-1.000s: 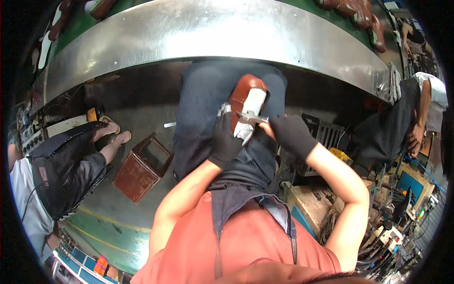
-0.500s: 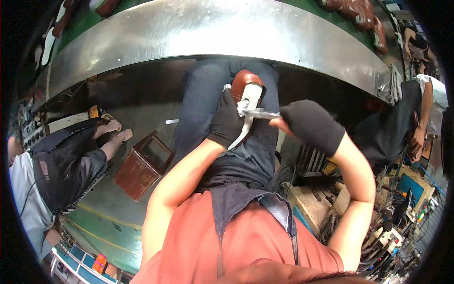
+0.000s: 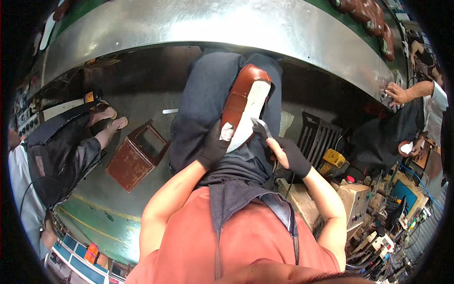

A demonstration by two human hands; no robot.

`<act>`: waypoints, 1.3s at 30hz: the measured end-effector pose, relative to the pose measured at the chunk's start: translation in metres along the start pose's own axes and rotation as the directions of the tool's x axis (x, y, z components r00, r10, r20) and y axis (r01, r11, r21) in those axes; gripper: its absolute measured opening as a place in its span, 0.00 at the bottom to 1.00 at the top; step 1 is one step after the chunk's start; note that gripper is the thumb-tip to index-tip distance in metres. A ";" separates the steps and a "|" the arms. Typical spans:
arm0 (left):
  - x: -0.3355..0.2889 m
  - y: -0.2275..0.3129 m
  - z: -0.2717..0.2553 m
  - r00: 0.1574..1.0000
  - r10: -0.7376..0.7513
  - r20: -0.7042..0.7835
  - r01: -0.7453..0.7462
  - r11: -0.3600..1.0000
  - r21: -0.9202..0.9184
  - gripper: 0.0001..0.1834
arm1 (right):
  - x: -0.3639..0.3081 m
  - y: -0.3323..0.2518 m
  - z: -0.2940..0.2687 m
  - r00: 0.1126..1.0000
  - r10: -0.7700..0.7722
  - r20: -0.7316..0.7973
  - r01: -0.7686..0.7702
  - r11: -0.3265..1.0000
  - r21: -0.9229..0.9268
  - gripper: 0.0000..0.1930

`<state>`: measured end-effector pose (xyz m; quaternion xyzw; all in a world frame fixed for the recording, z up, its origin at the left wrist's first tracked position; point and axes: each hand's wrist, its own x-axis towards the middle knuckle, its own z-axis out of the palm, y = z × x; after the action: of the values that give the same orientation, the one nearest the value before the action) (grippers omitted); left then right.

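The curved steel tabletop (image 3: 227,23) arcs across the far side, leaving open room above the lap. The brown shoe (image 3: 246,106), pale sole up, now rests lengthwise on the thighs. The gloved left hand (image 3: 215,146) has slid to grasp its near end; the gloved right hand (image 3: 288,154), drawn back in, clenches a small blade (image 3: 262,128) at the sole's right edge.

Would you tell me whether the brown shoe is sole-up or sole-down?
Sole-up: the brown shoe shows its pale sole, resting on the lap, held by the left hand.
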<state>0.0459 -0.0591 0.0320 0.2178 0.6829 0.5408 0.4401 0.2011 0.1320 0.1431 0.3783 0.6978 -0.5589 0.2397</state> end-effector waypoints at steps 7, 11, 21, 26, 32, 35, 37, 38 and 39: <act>0.013 0.030 0.006 0.997 0.063 0.034 -0.064 0.997 0.042 0.34 | -0.010 -0.057 -0.007 0.696 -0.715 -0.065 0.668 0.678 -0.306 0.16; 0.012 -0.006 -0.005 0.977 0.163 0.135 -0.185 0.967 0.174 0.40 | -0.001 -0.028 0.007 0.941 -0.337 -0.020 0.283 0.819 -0.499 0.17; -0.014 0.184 -0.131 0.959 -0.020 0.284 -0.153 0.805 0.574 0.38 | -0.048 0.018 -0.008 0.940 -0.327 -0.102 0.295 0.925 -0.241 0.16; 0.050 0.147 -0.053 0.967 0.228 -0.112 -0.206 0.963 0.175 0.33 | -0.052 0.016 -0.009 0.967 -0.142 -0.210 0.169 0.979 0.114 0.17; 0.022 0.033 -0.022 0.972 -0.077 0.220 0.098 0.991 -0.089 0.36 | -0.028 -0.016 -0.035 0.983 -0.185 0.008 0.184 0.974 -0.134 0.22; 0.014 0.050 -0.010 0.970 0.186 0.154 -0.216 0.953 0.211 0.41 | -0.004 -0.046 -0.037 0.937 -0.308 0.164 0.348 0.794 -0.498 0.23; 0.001 0.044 0.007 0.963 0.241 0.117 -0.248 0.968 0.048 0.47 | -0.005 -0.079 -0.016 0.923 -0.346 0.165 0.345 0.560 -0.753 0.21; 0.001 0.035 0.005 0.973 0.197 0.120 -0.207 0.976 0.070 0.48 | -0.003 -0.079 -0.010 0.916 -0.375 0.142 0.333 0.514 -0.790 0.21; 0.001 0.025 0.002 0.981 0.149 0.122 -0.160 0.983 0.088 0.50 | -0.001 -0.078 -0.003 0.909 -0.400 0.122 0.317 0.469 -0.824 0.21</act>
<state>0.0429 -0.0496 0.0549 0.3222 0.6629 0.5261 0.4243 0.1398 0.1276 0.1911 0.0896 0.9501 -0.1835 0.2357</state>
